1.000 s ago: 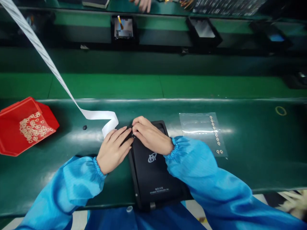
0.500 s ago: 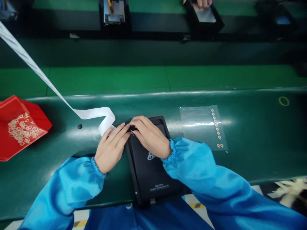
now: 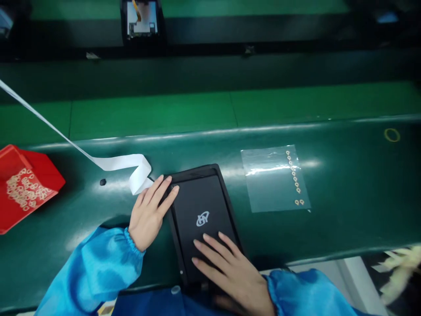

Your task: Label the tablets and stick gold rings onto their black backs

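A black tablet back cover (image 3: 194, 197) with a silver logo lies in a black frame-like tray (image 3: 226, 193) at the bench's near edge. My left hand (image 3: 148, 215) rests at the tray's upper left corner, its fingers stretched out and the fingertips beside the small round camera opening. Lower down, my right hand (image 3: 232, 267) spreads flat over the cover, fingers apart. Just above my left fingertips a folded white paper strip (image 3: 141, 169) touches the bench. Neither hand grips anything that I can see.
A red bin (image 3: 49, 169) of small ring-shaped pieces stands at the left, near a small black bit (image 3: 103, 182). At the right lie a clear plastic sheet (image 3: 266, 184) with several ring pieces and a yellowish ring (image 3: 392, 134). Beyond, an opened device (image 3: 143, 22) sits on the green line.
My right hand has moved from the cover's top corner down to its lower part, spreading its fingers and uncovering the logo. My left hand stays near the corner. The co-worker's hand has left view.
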The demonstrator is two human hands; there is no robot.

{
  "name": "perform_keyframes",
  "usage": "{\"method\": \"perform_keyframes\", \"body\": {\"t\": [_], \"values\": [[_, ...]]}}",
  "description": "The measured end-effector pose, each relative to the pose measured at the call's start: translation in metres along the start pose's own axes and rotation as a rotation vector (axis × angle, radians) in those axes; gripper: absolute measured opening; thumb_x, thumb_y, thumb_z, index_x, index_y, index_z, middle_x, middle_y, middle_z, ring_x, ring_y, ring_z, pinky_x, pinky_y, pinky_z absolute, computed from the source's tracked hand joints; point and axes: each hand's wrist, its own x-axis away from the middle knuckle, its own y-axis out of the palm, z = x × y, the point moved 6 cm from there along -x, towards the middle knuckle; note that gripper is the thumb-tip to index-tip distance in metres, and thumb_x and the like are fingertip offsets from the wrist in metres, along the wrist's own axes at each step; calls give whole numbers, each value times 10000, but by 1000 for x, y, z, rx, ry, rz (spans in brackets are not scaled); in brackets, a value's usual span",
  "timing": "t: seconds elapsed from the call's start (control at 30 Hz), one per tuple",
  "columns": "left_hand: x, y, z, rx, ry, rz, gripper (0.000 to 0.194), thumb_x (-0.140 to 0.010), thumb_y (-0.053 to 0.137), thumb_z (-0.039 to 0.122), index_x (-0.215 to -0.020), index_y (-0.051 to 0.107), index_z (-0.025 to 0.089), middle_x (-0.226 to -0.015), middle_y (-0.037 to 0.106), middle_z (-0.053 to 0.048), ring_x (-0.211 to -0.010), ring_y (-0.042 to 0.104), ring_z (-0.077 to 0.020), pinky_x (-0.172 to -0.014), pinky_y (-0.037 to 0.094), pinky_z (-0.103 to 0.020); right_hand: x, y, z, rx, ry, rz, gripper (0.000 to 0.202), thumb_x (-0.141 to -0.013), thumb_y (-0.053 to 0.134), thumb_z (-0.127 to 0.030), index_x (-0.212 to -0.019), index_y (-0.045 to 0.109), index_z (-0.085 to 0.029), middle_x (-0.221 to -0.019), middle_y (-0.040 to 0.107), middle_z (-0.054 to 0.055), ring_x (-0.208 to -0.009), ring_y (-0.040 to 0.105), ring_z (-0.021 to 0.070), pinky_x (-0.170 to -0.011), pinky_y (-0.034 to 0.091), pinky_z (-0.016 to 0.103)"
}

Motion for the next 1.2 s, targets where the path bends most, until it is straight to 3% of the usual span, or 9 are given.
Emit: {"method": "perform_keyframes", "body": {"t": [0.13,0.23,0.37,0.53,0.63,0.8,0.97,1.1,1.2], "values": [[8,6,1,152,14,30,751,-783,369,-148,-1408,514,243,-1616,219,-150,-1499,187,-363,-1059,472,-514,4,12,-9,138,18,-24,669,-792,741,-312,-1422,518,-279,-1552,387,33,-1505,168,285,-1214,201,520],[11,3,5,209,-12,83,646,-844,403,-91,-1411,492,207,-1628,167,-158,-1504,181,-339,-1102,444,-521,-11,5,5,166,16,23,630,-820,728,-347,-1409,527,-247,-1549,392,65,-1476,241,335,-1156,286,578],[13,1,18,291,31,129,527,-880,471,15,-1389,489,153,-1561,314,-180,-1491,237,-299,-1128,428,-492,-59,-27,73,268,114,147,623,-836,717,-273,-1422,512,-215,-1554,363,140,-1431,294,438,-1062,334,680],[16,5,20,339,60,142,435,-871,474,62,-1290,547,150,-1516,389,-184,-1432,357,-287,-1080,479,-473,-136,-75,182,326,251,286,443,-973,500,-143,-1414,526,-179,-1516,426,144,-1409,376,374,-1098,352,596],[17,2,19,343,83,183,390,-881,472,79,-1251,566,156,-1465,458,-177,-1355,459,-279,-1028,518,-439,-169,-95,215,302,364,350,413,-1008,398,-97,-1396,534,-130,-1493,442,192,-1408,370,383,-1112,272,636],[20,1,21,367,130,186,298,-901,456,112,-1142,618,176,-1349,585,-135,-1138,614,-245,-891,564,-383,-199,-93,191,283,457,531,423,-998,326,-57,-1370,526,-87,-1578,268,230,-1484,165,402,-1119,22,707],[20,-4,24,434,169,182,276,-916,443,115,-1101,633,190,-1249,658,-94,-996,663,-184,-810,565,-319,-230,-55,139,-35,330,611,403,-956,454,-178,-1349,527,-128,-1521,388,187,-1431,315,331,-1147,277,573],[19,-32,12,417,190,386,317,-898,458,84,-1159,608,184,-1199,670,-111,-1101,644,-188,-879,559,-310,-243,-38,118,-352,205,597,349,-973,453,-278,-1284,566,-166,-1368,553,154,-1288,500,273,-1083,389,497],[27,-61,-30,239,20,674,378,-876,516,65,-1221,564,213,-1312,600,-130,-1265,559,-226,-996,512,-391,-243,-40,113,-413,163,580,293,-967,483,-272,-1223,597,-184,-1249,637,118,-1180,582,236,-1011,447,433]]}}
